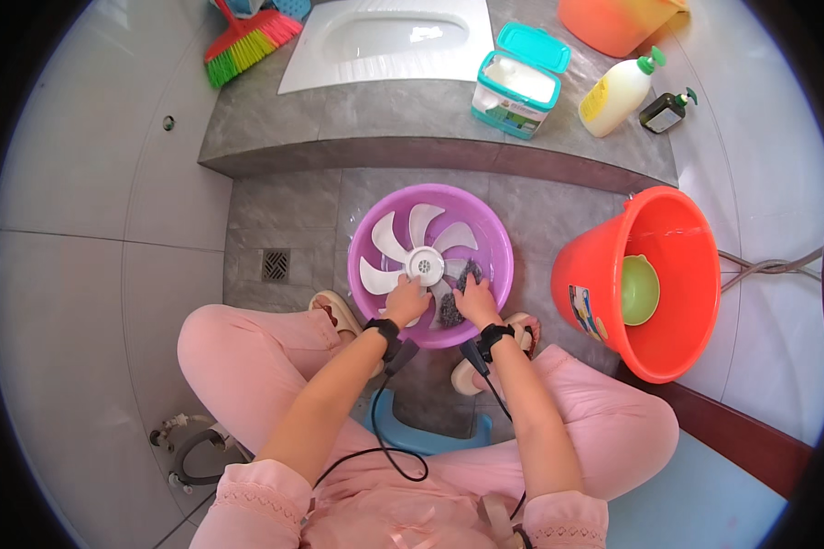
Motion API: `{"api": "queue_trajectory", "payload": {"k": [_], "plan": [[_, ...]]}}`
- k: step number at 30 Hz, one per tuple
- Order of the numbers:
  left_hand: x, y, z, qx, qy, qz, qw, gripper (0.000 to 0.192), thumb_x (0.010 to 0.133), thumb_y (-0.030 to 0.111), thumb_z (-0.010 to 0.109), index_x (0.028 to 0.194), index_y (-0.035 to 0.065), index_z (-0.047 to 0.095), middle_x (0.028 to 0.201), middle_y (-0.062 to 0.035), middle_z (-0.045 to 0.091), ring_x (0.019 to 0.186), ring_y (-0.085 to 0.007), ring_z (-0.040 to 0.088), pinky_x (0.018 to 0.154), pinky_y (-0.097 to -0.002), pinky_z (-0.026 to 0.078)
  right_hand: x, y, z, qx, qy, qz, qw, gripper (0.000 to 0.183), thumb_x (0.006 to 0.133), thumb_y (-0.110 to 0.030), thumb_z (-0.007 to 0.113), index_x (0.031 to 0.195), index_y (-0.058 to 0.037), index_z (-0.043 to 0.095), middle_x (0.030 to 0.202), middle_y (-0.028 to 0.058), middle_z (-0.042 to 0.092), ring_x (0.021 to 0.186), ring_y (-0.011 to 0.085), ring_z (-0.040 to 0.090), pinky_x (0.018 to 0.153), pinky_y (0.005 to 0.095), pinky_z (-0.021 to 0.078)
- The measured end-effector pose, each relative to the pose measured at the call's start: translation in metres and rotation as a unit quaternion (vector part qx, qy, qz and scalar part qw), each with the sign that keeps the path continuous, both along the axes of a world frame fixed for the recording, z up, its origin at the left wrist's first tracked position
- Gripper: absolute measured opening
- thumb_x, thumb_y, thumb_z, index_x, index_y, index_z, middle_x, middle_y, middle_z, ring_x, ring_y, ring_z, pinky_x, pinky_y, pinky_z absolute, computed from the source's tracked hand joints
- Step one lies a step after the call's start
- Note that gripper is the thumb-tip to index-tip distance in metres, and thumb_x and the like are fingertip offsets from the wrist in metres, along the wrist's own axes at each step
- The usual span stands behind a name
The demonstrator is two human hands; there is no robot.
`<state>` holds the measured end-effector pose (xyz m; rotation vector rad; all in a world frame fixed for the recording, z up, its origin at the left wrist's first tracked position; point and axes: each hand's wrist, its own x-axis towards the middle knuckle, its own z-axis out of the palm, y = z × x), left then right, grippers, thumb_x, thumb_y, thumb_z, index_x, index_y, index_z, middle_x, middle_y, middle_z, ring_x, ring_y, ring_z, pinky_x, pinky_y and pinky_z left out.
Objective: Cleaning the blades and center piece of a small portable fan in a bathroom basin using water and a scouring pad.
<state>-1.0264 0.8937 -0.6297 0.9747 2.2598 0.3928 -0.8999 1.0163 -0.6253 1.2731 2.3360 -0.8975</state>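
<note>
A white plastic fan blade wheel [387,238] lies in a purple plastic basin [499,237] on the floor between my feet. My left hand [406,300] is at the near side of the wheel, its fingers touching the rim of the hub. In my right hand [478,302] is a dark grey scouring pad [451,312], pressed against a blade on the right side. The pad shows on both sides of my fingers and hides part of that blade. Both wrists wear black bands with cables.
A red bucket [577,267] holding a green dipper [640,289] stands to the right. On the raised step are an open white tub [511,103], two pump bottles [614,96] and a squat toilet [384,68]. A floor drain [275,265] lies left; a broom [247,48] leans beyond.
</note>
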Motion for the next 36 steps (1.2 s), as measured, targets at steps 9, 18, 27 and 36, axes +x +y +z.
{"api": "queue_trajectory", "payload": {"k": [9, 18, 27, 36], "plan": [[0.005, 0.006, 0.013, 0.011, 0.039, 0.060, 0.997, 0.051, 0.070, 0.011, 0.065, 0.116, 0.0044, 0.045, 0.111, -0.0227, 0.040, 0.081, -0.0385, 0.059, 0.071, -0.0440, 0.049, -0.035, -0.005, -0.040, 0.021, 0.100, -0.192, 0.976, 0.070, 0.077, -0.023, 0.060, 0.136, -0.0085, 0.026, 0.122, 0.0254, 0.047, 0.109, 0.0420, 0.049, 0.090, 0.0453, 0.0419], [0.016, -0.012, -0.002, 0.168, -0.040, 0.188, 0.967, 0.074, 0.070, 0.003, 0.066, 0.133, 0.0113, 0.029, 0.132, -0.0243, 0.027, 0.100, -0.0460, 0.051, 0.082, -0.0454, 0.047, -0.070, 0.026, -0.035, 0.109, 0.139, -0.148, 0.973, 0.051, 0.075, -0.008, 0.055, 0.126, -0.0090, 0.048, 0.114, 0.0204, 0.053, 0.105, 0.0364, 0.051, 0.090, 0.0416, 0.0409], [0.009, -0.014, -0.007, 0.133, -0.066, 0.160, 0.976, 0.089, 0.066, 0.003, 0.070, 0.139, 0.0144, 0.019, 0.137, -0.0240, 0.021, 0.109, -0.0469, 0.046, 0.086, -0.0455, 0.046, -0.076, 0.031, -0.042, 0.027, 0.137, 0.079, 0.987, 0.045, 0.077, -0.007, 0.052, 0.120, -0.0177, 0.054, 0.122, 0.0072, 0.052, 0.110, 0.0304, 0.050, 0.085, 0.0507, 0.0420], [0.007, -0.007, -0.003, 0.154, -0.082, 0.149, 0.973, 0.085, 0.064, 0.004, 0.072, 0.134, 0.0111, 0.024, 0.133, -0.0233, 0.025, 0.112, -0.0447, 0.044, 0.088, -0.0451, 0.044, -0.067, 0.061, -0.053, 0.049, 0.132, 0.098, 0.985, 0.044, 0.076, -0.006, 0.049, 0.117, -0.0174, 0.057, 0.117, 0.0105, 0.054, 0.106, 0.0348, 0.053, 0.088, 0.0435, 0.0439]]}}
